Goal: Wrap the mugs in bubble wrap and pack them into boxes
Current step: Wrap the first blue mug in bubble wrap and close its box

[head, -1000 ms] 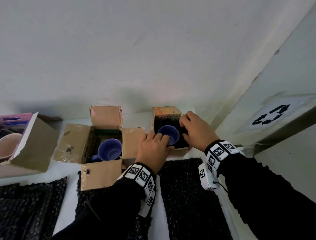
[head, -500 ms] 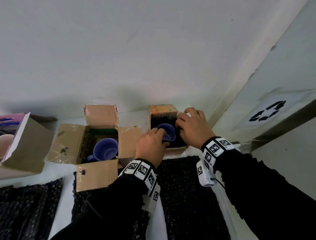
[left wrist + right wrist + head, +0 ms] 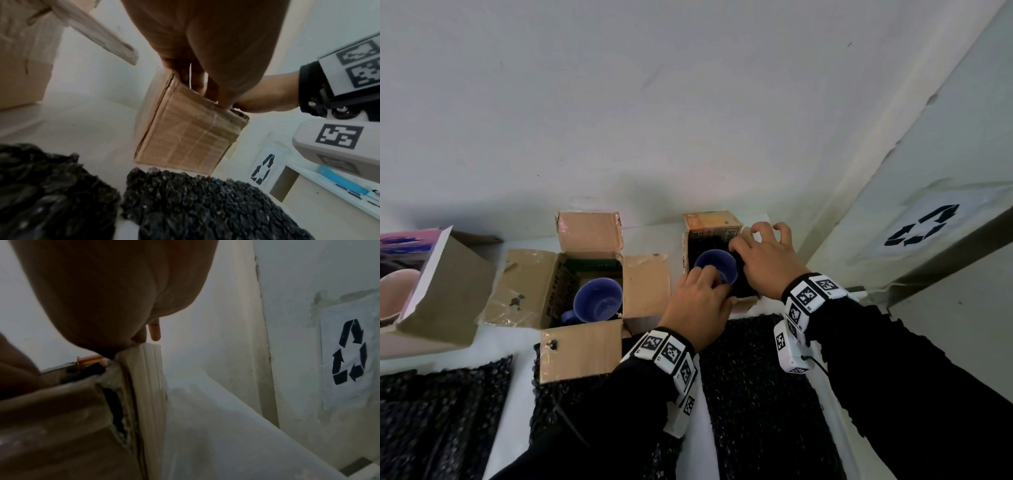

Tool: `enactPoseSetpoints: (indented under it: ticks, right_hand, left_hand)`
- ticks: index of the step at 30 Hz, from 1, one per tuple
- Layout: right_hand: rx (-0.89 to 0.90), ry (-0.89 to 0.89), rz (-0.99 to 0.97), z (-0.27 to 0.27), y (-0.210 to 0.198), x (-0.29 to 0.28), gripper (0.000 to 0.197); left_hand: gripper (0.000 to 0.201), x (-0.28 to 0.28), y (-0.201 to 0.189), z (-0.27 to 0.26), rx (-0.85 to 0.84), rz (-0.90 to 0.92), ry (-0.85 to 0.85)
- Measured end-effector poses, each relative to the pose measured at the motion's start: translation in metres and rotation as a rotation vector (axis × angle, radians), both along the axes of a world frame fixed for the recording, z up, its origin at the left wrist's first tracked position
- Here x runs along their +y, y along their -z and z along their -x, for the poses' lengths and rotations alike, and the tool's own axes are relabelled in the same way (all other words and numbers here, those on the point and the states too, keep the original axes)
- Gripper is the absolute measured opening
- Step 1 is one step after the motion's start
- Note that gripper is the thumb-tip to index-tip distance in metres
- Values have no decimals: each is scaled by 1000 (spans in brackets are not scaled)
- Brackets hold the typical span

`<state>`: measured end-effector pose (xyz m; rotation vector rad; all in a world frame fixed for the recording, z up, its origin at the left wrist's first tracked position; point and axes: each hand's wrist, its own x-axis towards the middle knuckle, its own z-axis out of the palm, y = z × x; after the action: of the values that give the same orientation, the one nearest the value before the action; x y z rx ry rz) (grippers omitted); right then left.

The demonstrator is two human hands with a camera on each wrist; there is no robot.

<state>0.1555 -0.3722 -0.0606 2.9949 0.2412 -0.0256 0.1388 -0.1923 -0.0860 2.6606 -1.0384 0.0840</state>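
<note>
Blue mug (image 3: 716, 265) seated upright in the small orange-printed box (image 3: 711, 224) at the back of the desk (image 3: 524, 390), black bubble wrap (image 3: 744, 279) packed dark around it. Left hand (image 3: 697, 308) at the box's near rim, fingers curled down over the mug's near edge; from the left wrist view, fingertips (image 3: 197, 84) hooked over the top of the cardboard wall, apparently gripping mug or wrap, exactly which not clear. Right hand (image 3: 765, 260) over the box's right side, fingers loosely curled; wrist view shows fingertips (image 3: 154, 331) touching a pale flap (image 3: 148, 369) at the edge, not clamped round it so far as visible.

Likely step: tucking the wrapped mug fully down before closing flaps.

Risks from here:
- Light box sliding or tipping toward the wall under uneven downward pressure.
- Wrap bunching on one side, leaving the mug bare against cardboard.
- Torn corner, visible in the right wrist view, splitting further if the flap gets forced.

Second blue mug (image 3: 597, 299) upright in the open brown box (image 3: 582, 346) to the left, seemingly unwrapped. Spare bubble wrap sheets (image 3: 756, 394) flat on the desk.
</note>
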Motion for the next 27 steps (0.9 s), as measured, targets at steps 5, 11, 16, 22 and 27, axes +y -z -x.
enactPoseSetpoints:
  ticks: [5, 11, 16, 22, 27]
  right_hand:
    - [24, 7, 17, 2, 4, 3, 27]
    - [27, -84, -237, 23, 4, 6, 49]
    - [-11, -146, -199, 40, 10, -3, 38]
    - [-62, -197, -150, 50, 11, -9, 31]
    - [-93, -180, -84, 44, 8, -7, 33]
  left_hand:
    - [32, 2, 5, -2, 92, -1, 11]
    - [45, 5, -1, -5, -6, -9, -131]
    - [27, 7, 8, -2, -120, 22, -68]
    - [14, 5, 16, 4, -222, -20, 9]
    - [16, 8, 15, 6, -226, -75, -8]
